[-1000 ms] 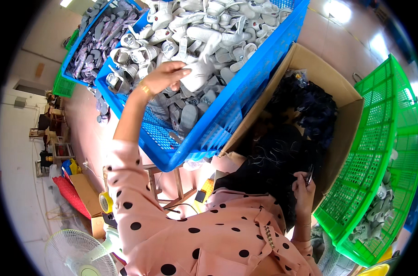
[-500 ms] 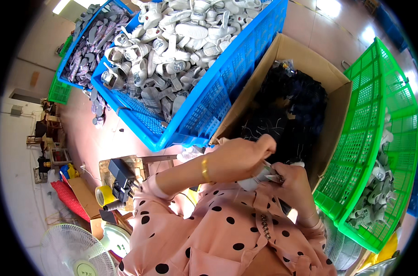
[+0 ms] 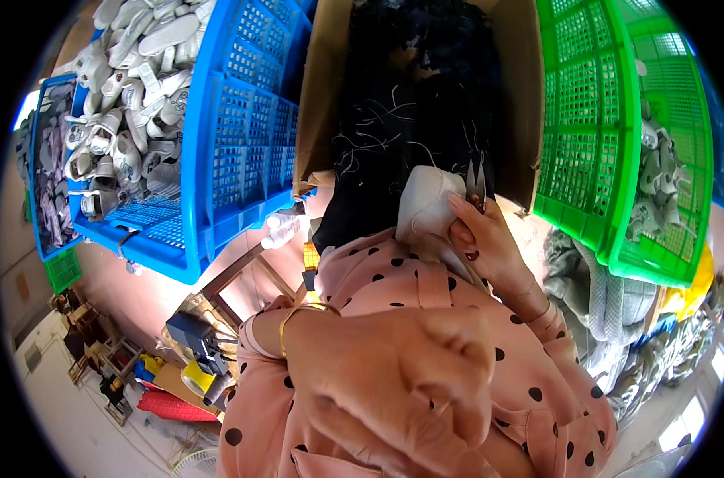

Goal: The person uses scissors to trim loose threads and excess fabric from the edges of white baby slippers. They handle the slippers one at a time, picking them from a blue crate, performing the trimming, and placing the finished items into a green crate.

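Observation:
A small white shoe [image 3: 430, 204] is held low in front of me by my right hand [image 3: 487, 243], its thumb pressed against the shoe's side. The same hand also keeps a pair of scissors [image 3: 475, 190], blades pointing away from me. Close to the camera is my left hand [image 3: 402, 382], with a gold bracelet at the wrist. Its fingers are curled closed and apart from the shoe; whatever they may pinch is hidden.
Ahead stands a cardboard box [image 3: 521, 119] holding dark material strewn with white thread ends. On the left a blue crate [image 3: 242, 151] is heaped with white shoes. A green crate [image 3: 585, 143] with more shoes is at right. Grey shoe pieces [image 3: 601, 287] lie below it.
My left hand has drawn back from the shoe toward my chest and the camera. The view has turned, so the crates and box sit farther left. The scissor blades now show clearly.

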Demonstrator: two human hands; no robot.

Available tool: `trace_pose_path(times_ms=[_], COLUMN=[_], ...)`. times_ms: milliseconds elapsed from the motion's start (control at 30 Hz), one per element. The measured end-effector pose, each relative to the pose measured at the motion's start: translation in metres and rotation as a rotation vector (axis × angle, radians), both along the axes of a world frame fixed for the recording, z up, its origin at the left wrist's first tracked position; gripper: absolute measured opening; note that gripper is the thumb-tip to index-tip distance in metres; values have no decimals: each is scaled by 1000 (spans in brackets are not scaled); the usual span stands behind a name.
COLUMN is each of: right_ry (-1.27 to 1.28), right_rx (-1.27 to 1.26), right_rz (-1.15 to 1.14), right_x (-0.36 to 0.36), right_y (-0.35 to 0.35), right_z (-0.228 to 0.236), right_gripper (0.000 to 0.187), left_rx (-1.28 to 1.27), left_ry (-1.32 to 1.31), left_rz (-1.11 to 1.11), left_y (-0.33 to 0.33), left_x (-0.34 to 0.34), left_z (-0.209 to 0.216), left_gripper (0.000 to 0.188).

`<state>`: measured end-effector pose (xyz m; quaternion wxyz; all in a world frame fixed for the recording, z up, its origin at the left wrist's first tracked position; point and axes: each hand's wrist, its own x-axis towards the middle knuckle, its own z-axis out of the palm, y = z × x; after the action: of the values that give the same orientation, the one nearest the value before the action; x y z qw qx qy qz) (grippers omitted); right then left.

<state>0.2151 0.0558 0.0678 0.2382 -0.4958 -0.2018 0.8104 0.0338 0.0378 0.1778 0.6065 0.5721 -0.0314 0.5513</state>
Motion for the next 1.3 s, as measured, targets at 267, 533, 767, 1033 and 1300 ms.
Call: trace_pose_path(times_ms=[267, 533, 767, 1033, 1300], right_ry=[-111, -164, -860, -859, -917], right_rx=[177, 326, 1036, 1270, 1288], right_rz=[52, 188, 477, 797, 893], right_x=[-2, -8, 16, 19, 14], right_y=[-18, -28, 1, 33, 38], right_z=[7, -3, -2, 1, 6], right_gripper=[24, 27, 41, 47, 43], left_rx=[-558, -286, -51, -22, 12], left_ry=[895, 1028, 1094, 1014, 1039], left_rz=[419, 790, 942, 949, 919], left_y=[-31, 4, 14, 22, 22], left_x=[-49, -16, -9, -5, -3], left_z=[-81, -113, -126, -130, -132], left_gripper=[25, 14, 6, 13, 8])
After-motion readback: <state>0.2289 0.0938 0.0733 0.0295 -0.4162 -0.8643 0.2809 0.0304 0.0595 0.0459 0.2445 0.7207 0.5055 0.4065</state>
